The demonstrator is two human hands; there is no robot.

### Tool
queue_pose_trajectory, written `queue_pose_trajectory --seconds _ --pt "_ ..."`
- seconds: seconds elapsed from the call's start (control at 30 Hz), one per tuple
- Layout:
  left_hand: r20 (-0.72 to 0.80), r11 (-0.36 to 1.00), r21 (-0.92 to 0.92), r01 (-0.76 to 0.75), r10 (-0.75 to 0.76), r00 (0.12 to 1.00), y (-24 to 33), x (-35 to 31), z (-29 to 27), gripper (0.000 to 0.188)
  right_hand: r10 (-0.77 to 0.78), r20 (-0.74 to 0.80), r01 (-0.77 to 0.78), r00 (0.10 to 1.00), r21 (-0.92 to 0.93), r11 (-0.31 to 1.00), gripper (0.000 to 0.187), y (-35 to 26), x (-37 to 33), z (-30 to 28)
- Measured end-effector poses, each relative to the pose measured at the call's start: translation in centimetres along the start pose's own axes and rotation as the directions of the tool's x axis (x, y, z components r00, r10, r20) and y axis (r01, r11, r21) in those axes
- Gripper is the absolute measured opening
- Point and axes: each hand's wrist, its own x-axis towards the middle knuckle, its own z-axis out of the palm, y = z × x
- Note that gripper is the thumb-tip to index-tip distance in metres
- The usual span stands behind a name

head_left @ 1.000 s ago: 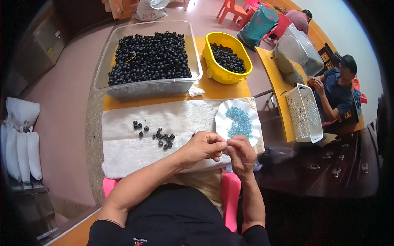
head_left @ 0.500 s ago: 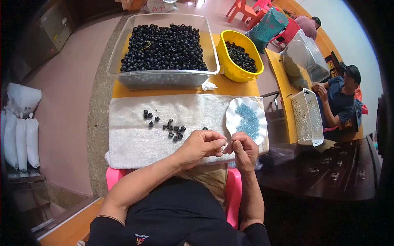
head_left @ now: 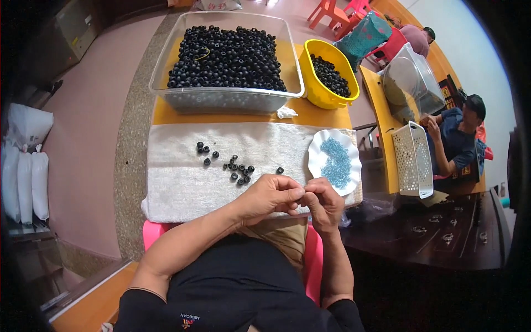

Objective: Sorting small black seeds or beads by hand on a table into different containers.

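My left hand (head_left: 271,196) and my right hand (head_left: 325,205) meet fingertip to fingertip over the near edge of a whitish cloth (head_left: 177,182). Both are closed in a pinch, and whatever lies between the fingertips is too small to make out. Just beyond my right hand stands a white scalloped plate (head_left: 315,160) holding small clear-blue beads (head_left: 336,163). Several black ring-shaped pieces (head_left: 241,172) lie loose on the cloth to the left of my hands. One lone black piece (head_left: 280,170) rests just beyond my left hand.
A large clear bin (head_left: 232,99) full of black pieces stands at the back of the table, beside a yellow tub (head_left: 310,72) holding more. A crumpled white tissue (head_left: 286,113) lies before them. At right, a person (head_left: 459,133) sits by a white perforated basket (head_left: 412,160).
My fingertips have drawn closer together, the right hand shifting slightly left. The view has tilted a little, so the table things appear shifted; the pieces on the cloth keep their arrangement.
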Motion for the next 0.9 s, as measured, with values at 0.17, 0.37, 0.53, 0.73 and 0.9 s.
queue_pose_trajectory --seconds 0.17,0.37,0.53,0.73,0.9 --pt "0.006 0.996 0.056 -0.074 0.073 0.997 -0.5 0.0 -0.5 0.022 0.034 -0.119 -0.045 0.992 -0.092 0.995 0.008 -0.4 0.0 0.9" --pt "-0.013 0.994 0.057 -0.094 0.094 0.995 -0.5 -0.4 -0.2 0.021 0.008 -0.089 -0.017 0.996 -0.093 0.995 0.008 -0.4 -0.1 0.9" --pt "-0.031 0.996 0.028 -0.084 0.084 0.996 -0.2 -1.0 0.0 0.022 0.037 -0.013 -0.036 0.999 0.116 0.993 0.006 1.5 -1.1 -0.2" --pt "-0.002 0.994 0.002 -0.110 0.110 0.994 -0.6 -1.5 -0.9 0.022 0.191 -0.019 -0.189 0.981 0.080 0.979 0.007 0.2 -0.6 0.7" --pt "-0.054 0.994 0.026 -0.107 0.108 0.993 -0.7 -1.8 -1.2 0.020 0.194 -0.005 -0.192 0.981 0.117 0.975 0.008 0.3 -0.7 0.9"
